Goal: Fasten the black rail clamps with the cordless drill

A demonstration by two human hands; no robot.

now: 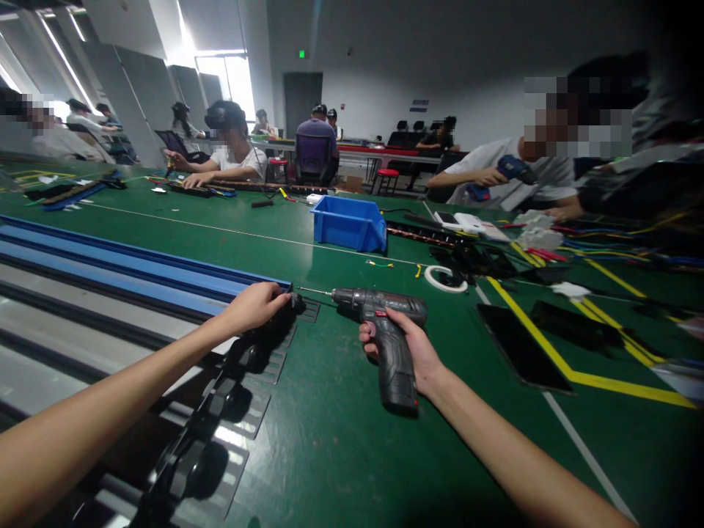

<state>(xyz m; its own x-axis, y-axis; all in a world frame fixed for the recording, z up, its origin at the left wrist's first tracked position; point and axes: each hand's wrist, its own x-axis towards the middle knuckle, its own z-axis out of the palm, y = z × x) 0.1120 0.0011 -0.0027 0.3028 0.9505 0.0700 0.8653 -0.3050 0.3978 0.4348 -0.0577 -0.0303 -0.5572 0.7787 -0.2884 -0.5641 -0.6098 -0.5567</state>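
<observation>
My right hand [410, 345] is wrapped around the grip of a black cordless drill [393, 345], a finger near its red trigger. Its long thin bit [313, 291] points left and reaches the far end corner of a long panel with blue and silver strips [137, 271]. At that same corner my left hand [261, 302] is closed, thumb and fingers together; what sits between them is hidden. Below the left hand, a row of black plastic end pieces [225, 396] with slotted flat tabs runs along the panel's end.
On the green table [330, 455] stand a blue bin [349, 224] and a white ring [445, 279], with a dark flat plate [522, 348] at right. Cables and black parts lie farther right. Across the table, a person [528, 169] holds a blue drill [517, 169]; another person [231, 154] works at left.
</observation>
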